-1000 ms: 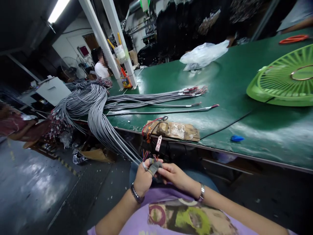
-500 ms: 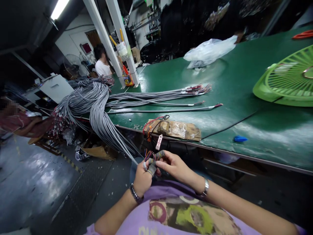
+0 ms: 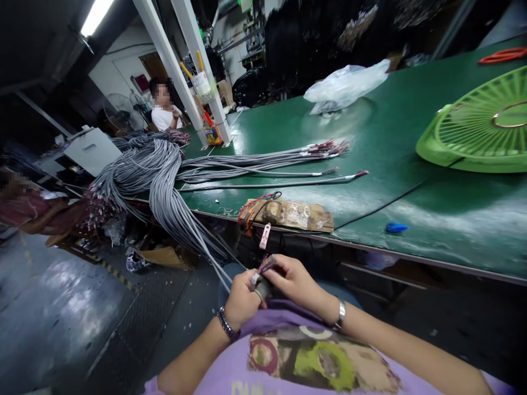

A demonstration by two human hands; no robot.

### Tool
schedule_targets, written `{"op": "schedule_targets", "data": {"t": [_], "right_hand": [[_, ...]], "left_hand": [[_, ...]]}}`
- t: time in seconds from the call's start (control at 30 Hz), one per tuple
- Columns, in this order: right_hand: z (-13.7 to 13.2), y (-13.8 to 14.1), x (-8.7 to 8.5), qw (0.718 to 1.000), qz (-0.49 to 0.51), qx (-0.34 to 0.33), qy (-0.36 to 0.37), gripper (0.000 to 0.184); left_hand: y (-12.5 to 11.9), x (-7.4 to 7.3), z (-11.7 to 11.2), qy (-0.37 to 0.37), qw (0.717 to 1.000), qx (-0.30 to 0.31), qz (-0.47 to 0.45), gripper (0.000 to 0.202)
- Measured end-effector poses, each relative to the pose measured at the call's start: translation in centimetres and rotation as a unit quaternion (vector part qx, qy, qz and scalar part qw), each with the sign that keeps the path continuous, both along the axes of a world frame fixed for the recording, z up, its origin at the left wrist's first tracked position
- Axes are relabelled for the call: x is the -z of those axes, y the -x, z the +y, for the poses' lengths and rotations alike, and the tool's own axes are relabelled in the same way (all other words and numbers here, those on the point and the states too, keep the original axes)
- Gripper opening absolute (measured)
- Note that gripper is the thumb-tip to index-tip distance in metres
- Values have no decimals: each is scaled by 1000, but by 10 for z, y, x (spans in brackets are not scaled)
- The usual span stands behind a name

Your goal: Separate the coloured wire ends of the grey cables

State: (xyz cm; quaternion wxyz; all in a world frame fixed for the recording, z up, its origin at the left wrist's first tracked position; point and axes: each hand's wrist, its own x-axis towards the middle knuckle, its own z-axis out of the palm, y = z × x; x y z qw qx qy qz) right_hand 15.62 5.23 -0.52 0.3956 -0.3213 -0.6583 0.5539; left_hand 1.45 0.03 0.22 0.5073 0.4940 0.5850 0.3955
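My left hand (image 3: pixel 242 297) is closed around the end of a grey cable (image 3: pixel 222 276), close to my lap. Coloured thin wires (image 3: pixel 265 265) fan out of that end, past a white band. My right hand (image 3: pixel 291 278) pinches these wires between thumb and fingers, right beside the left hand. Grey cloth covers sit on some fingertips. The held cable runs back to a large bundle of grey cables (image 3: pixel 164 181) draped over the table edge. Exactly how the fingers grip the single wires is too small to see.
On the green table (image 3: pixel 370 208) are more grey cables (image 3: pixel 247 163), a wooden block with wires (image 3: pixel 302 215), a blue object (image 3: pixel 396 227), a green fan (image 3: pixel 465 129) and a plastic bag (image 3: pixel 346 88). Beyond the post (image 3: pixel 206 71) sits a person (image 3: pixel 163 115); another person (image 3: pixel 37 211) is at left.
The wires were spread upward; now they are gathered toward my right hand, which pinches them. The view has shifted slightly, and the far person has raised their head and a hand.
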Motion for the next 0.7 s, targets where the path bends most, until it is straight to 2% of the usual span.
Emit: {"op": "schedule_targets", "data": {"t": [0.07,0.1,0.17,0.27,0.33,0.4,0.5,0.63,0.7], "right_hand": [[-1,1,0,999,-15,-5,-36,19],[-1,3,2,1000,-8,-10,-15,21],[-2,6,6,996,28,-10,82,27],[-1,9,14,970,94,38,219,35],[0,8,17,950,139,76,270,38],[1,6,16,936,168,86,296,40],[-2,2,12,942,151,26,299,40],[-3,3,4,970,88,-60,221,36],[-1,5,1,974,74,-87,196,36]], "left_hand": [[0,1,-1,28,999,21,-21,27],[0,2,-1,39,998,23,-33,28],[0,2,-3,48,997,9,-61,30],[2,2,-4,47,992,-31,-113,31],[2,3,-5,40,987,-59,-144,29],[3,3,-5,31,982,-83,-164,25],[3,3,-5,25,981,-98,-168,21],[2,4,-5,32,984,-83,-152,25],[2,5,-5,36,987,-77,-138,28]]}}
